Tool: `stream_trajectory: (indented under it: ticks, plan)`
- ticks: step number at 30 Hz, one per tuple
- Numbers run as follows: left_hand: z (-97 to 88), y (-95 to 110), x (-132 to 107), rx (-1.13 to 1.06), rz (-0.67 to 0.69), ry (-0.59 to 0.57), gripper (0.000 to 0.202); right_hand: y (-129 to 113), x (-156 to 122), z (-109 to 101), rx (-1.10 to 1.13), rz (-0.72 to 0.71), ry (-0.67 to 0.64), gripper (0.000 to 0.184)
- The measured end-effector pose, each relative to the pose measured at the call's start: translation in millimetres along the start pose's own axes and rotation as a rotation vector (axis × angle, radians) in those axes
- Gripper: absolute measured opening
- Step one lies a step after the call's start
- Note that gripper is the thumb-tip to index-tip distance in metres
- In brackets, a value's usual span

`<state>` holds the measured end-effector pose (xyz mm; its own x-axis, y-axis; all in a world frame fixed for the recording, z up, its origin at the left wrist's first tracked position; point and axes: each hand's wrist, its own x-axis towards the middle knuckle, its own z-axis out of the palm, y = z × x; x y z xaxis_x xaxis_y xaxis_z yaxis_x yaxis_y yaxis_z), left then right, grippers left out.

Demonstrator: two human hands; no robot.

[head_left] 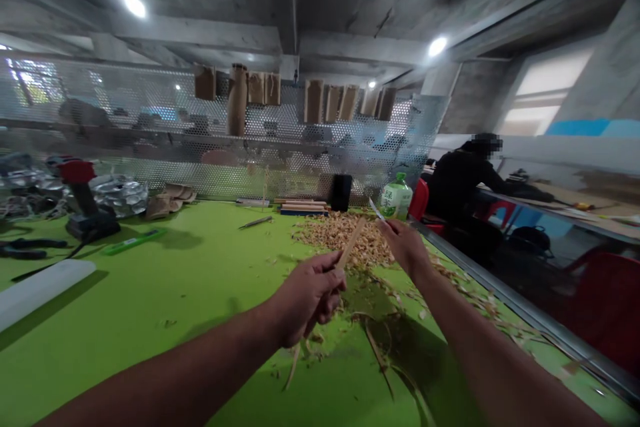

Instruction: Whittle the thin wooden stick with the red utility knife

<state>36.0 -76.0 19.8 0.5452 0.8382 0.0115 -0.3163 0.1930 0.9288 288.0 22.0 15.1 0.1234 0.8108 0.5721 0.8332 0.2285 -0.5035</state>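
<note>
My left hand [314, 293] is closed round a thin strip of pale wood [353, 241], which slants up and to the right out of the fist. Just right of it, my right hand [404, 245] grips a knife [376, 208] whose narrow blade points up and to the left. Blade and wood strip are apart. Behind and below both hands spreads a heap of wood shavings [325, 230] on the green tabletop [200, 293]. Longer curled shavings [376, 353] lie on the table in front of me.
At the left are a red-and-black cordless tool [83, 197], pliers [33, 245], a green utility knife [133, 241] and a white block [45, 290]. A green-capped bottle [397, 197] and a dark phone-like slab [341, 192] stand at the back. Another person [463, 177] sits at the right.
</note>
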Motion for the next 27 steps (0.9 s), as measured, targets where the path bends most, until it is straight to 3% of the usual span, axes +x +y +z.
stream_trajectory:
  ticks: [3, 6, 11, 18, 27]
  plan:
    - [-8.1, 1, 10, -0.047, 0.053, 0.147, 0.034, -8, -7, 2, 0.092, -0.083, 0.016, 0.045]
    - [-16.5, 5, 20, -0.094, 0.059, 0.236, 0.023, -32, -26, 11, 0.154, -0.198, -0.074, 0.04]
    - [-19.8, 7, 23, -0.1, 0.104, 0.168, 0.021, -58, -51, 25, 0.099, -0.366, -0.307, 0.037]
    - [-19.9, 8, 19, -0.048, 0.088, 0.124, 0.013, -61, -53, 22, 0.017, -0.398, -0.28, 0.037]
    - [-13.5, 12, 13, -0.15, 0.078, 0.071, 0.006, -62, -51, 14, -0.02, -0.443, -0.238, 0.035]
